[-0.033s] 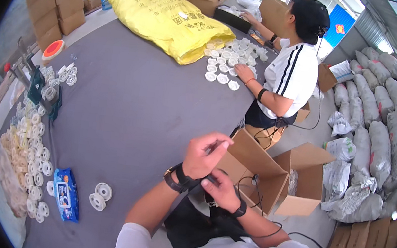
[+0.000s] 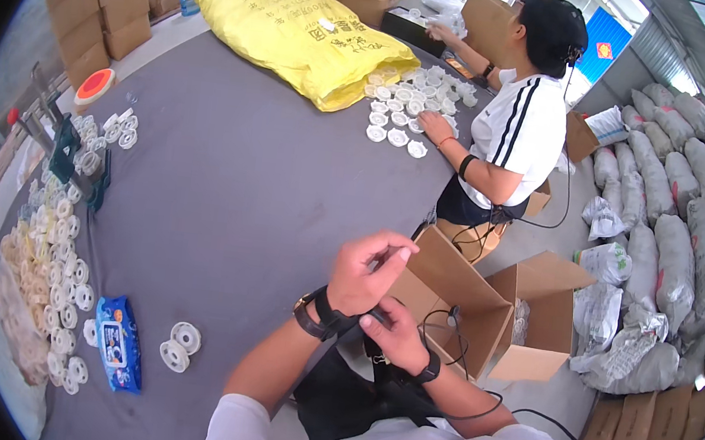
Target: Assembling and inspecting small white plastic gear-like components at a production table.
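Note:
My left hand (image 2: 368, 272) is raised over the near edge of the grey table (image 2: 234, 189), fingers curled shut with the thumb against the forefinger; nothing shows in it. A black strap (image 2: 323, 314) circles its wrist. My right hand (image 2: 396, 334) lies just under it, fingertips pinching that strap. It wears a black band too, and a thin black cable runs from it toward my lap. An open cardboard box (image 2: 449, 287) stands right behind both hands.
Two white round spools (image 2: 180, 346) and a blue packet (image 2: 117, 343) lie near left, beside rows of white spools (image 2: 52, 264). A yellow sack (image 2: 304, 32) lies far across. A person in a white shirt (image 2: 519, 130) handles white parts (image 2: 409, 105). Grey sacks (image 2: 673, 230) are piled right.

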Demonstrator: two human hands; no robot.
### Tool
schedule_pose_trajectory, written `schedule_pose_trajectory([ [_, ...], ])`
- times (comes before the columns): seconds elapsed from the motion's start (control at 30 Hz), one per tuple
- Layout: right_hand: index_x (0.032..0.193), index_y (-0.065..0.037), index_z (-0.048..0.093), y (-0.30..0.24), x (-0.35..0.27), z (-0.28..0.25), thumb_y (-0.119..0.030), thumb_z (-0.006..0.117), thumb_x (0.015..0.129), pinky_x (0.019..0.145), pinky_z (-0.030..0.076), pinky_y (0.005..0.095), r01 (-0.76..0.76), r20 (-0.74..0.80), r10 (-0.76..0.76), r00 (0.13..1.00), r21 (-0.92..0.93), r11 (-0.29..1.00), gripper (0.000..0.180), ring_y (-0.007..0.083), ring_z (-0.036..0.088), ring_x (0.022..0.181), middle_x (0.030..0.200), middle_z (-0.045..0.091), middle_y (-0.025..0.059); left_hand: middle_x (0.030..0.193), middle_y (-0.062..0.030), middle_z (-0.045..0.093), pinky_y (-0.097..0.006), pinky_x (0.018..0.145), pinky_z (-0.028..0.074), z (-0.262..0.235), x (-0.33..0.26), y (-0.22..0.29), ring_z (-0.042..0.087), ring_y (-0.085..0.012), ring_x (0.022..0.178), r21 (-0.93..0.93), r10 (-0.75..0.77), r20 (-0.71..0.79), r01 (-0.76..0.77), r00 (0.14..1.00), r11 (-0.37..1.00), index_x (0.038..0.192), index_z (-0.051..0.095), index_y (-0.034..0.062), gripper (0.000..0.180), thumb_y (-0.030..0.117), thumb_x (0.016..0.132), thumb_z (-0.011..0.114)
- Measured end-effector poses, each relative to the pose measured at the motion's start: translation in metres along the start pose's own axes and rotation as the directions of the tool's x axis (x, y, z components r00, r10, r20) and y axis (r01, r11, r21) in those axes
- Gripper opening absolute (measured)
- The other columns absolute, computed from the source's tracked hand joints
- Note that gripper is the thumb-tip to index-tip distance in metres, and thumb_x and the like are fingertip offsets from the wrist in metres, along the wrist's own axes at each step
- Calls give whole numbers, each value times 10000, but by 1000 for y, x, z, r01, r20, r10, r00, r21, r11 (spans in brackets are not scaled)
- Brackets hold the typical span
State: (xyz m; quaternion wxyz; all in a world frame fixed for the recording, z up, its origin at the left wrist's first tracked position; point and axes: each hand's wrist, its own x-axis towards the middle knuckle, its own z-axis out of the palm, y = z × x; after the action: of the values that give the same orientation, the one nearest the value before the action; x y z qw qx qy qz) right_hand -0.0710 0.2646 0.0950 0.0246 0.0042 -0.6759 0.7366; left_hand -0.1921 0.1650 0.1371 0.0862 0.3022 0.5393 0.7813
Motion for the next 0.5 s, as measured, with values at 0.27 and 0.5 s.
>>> schedule_pose_trajectory([
  [0.27,1104,-13,638,-11,5,20,-187,805,935,728,442,210,16,-5,-17,1000,-126,992,294,34,537,829,921,617,-19,691,31,571,-220,531,386,-17,-3,28,494,-35,592,-127,96,-109,-109,989,986,1085,685,-12,128,46,1041,580],
  [0.5,1013,-25,651,-22,7,24,-198,840,884,600,372,224,-11,61,21,998,-168,986,287,31,441,665,750,523,-55,717,13,576,-227,529,399,-23,-5,31,511,-42,591,40,223,-127,-220,966,975,1101,661,-10,130,34,1053,548],
])
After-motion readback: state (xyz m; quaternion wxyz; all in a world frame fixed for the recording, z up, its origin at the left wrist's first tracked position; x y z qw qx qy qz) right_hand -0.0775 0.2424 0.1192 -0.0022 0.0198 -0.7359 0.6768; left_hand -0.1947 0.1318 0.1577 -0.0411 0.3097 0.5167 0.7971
